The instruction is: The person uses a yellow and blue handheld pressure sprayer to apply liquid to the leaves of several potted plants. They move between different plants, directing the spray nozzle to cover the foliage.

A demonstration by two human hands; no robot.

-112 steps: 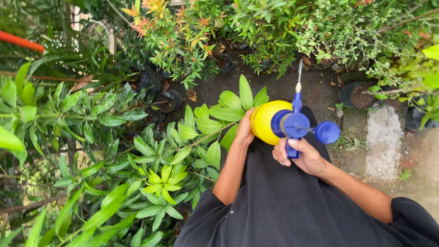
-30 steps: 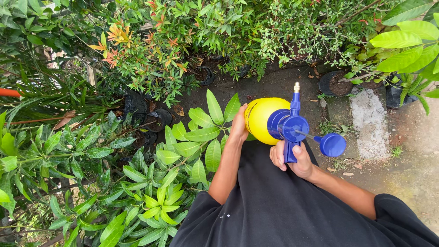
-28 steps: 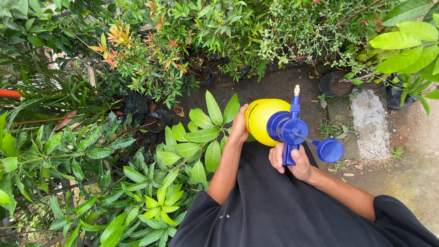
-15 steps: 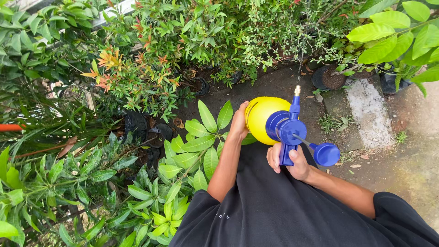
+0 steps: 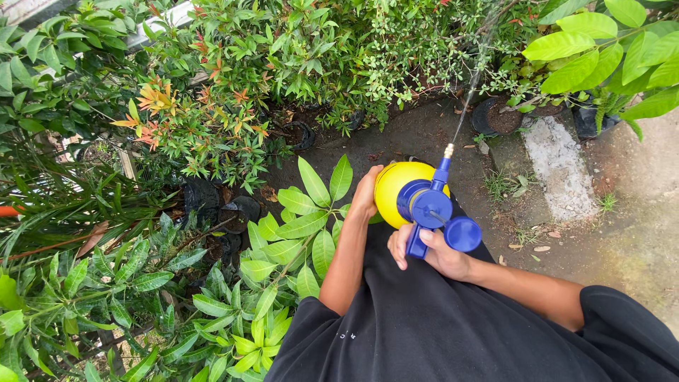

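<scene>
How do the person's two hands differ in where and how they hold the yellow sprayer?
The left hand lies flat against the sprayer's yellow side, steadying it; the right hand wraps the blue trigger handle from below. The left arm comes up past green leaves, the right from the paved side. Both touch one sprayer.

Broad-leaved green plants [image 5: 283, 240] crowd the near left. An orange-tipped shrub [image 5: 191, 127] stands far left, above black nursery pots [image 5: 237, 212]. A black pot of soil [image 5: 498, 117] sits far right, beside a pale concrete slab [image 5: 559, 170].
</scene>
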